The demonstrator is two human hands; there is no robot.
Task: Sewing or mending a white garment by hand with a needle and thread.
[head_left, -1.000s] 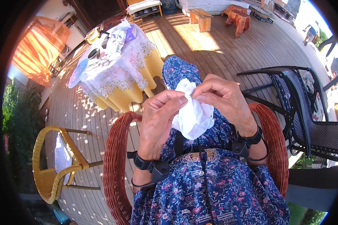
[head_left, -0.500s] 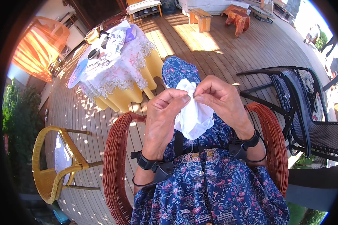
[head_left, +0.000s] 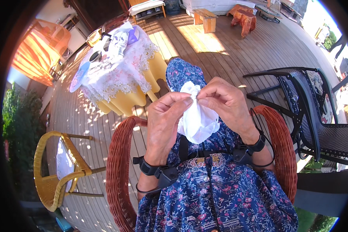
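Observation:
A thin white cloth (head_left: 199,125) hangs over my lap, bunched into a narrow neck with a small puff above and a fuller part below. My left hand (head_left: 163,118) pinches the neck from the left between thumb and forefinger. From the other side, my right hand (head_left: 229,106) pinches the same gathered spot, its fingertips almost touching the left ones. Whether a thread or tie is between the fingertips is too small to make out. Under the cloth lies my blue floral dress (head_left: 205,185).
Red wicker armrests (head_left: 118,174) flank me. Ahead to the left stands a round table (head_left: 116,87) with a lace cloth, a dark cup (head_left: 95,57) and other items. A yellow wicker chair (head_left: 46,174) is at left, a black mesh chair (head_left: 305,104) at right. A wooden stool (head_left: 205,19) stands farther off.
Both hands keep their pinch on the cloth's neck and have shifted very slightly left with it. The fingertips have moved only a little.

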